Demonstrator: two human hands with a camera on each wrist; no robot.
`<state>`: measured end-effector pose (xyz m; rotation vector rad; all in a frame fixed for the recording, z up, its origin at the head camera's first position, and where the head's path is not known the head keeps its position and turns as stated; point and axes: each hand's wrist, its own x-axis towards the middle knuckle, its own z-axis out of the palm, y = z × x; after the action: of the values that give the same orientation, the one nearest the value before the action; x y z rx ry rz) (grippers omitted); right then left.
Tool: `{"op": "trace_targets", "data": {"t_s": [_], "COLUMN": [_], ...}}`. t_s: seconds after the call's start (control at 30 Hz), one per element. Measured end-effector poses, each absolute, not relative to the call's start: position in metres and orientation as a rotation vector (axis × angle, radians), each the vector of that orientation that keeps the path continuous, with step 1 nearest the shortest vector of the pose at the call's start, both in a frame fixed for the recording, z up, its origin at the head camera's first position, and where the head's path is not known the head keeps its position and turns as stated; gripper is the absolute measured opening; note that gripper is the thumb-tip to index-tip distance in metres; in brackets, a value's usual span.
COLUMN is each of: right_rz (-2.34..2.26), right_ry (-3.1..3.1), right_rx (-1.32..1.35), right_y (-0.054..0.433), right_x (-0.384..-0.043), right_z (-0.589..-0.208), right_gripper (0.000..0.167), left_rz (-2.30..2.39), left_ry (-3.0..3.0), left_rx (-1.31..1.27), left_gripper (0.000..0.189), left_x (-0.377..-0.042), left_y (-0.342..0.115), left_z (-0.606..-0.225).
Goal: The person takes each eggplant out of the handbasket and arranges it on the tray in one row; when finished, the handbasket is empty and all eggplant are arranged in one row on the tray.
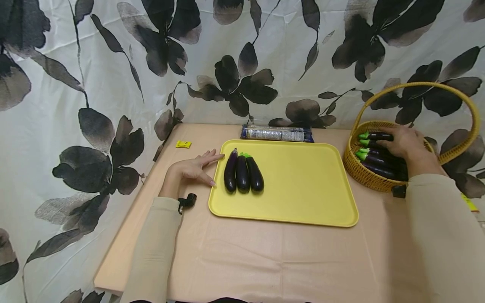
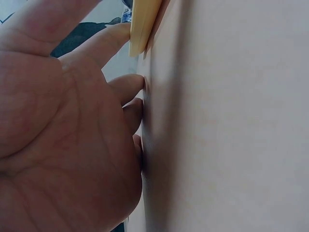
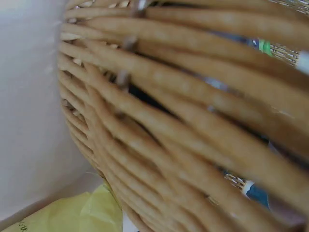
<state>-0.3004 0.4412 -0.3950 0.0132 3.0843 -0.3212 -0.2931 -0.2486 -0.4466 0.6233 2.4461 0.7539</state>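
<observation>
Three dark purple eggplants [image 1: 242,173] lie side by side on the left part of a yellow tray [image 1: 303,185]. My left hand [image 1: 193,168] rests at the tray's left edge, fingers spread and fairly straight. In the left wrist view a fingertip of that hand [image 2: 72,116] meets the rim while other fingers rest on the table. My right hand [image 1: 405,145] reaches into a wicker basket [image 1: 363,176] and grips the uppermost eggplant [image 1: 375,136] between thumb and fingers. More eggplants [image 1: 379,160] lie beneath it. Basket weave [image 3: 169,116] hides the right hand in its wrist view.
The basket's tall handle [image 1: 473,113] arches over the right forearm. Behind the tray lies a dark blue printed packet [image 1: 276,134], and a small yellow wrapper [image 1: 183,144] sits at the back left. A floral curtain [image 1: 227,50] hangs along the table's back.
</observation>
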Motion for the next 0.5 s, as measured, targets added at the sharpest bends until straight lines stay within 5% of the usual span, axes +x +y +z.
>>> {"op": "trace_targets", "data": {"t_s": [0.5], "right_rz": [-0.273], "right_ry": [3.106], "right_rx": [0.089], "right_y": [0.4416], "right_x": [-0.3031], "right_z": [-0.3925], "right_gripper": [0.060], "left_rz": [0.761], "left_ry": [2.442], "left_rx": [0.610], "left_gripper": [0.117], "left_x": [-0.2928], "left_y": [-0.2463], "left_z": [-0.4441]}}
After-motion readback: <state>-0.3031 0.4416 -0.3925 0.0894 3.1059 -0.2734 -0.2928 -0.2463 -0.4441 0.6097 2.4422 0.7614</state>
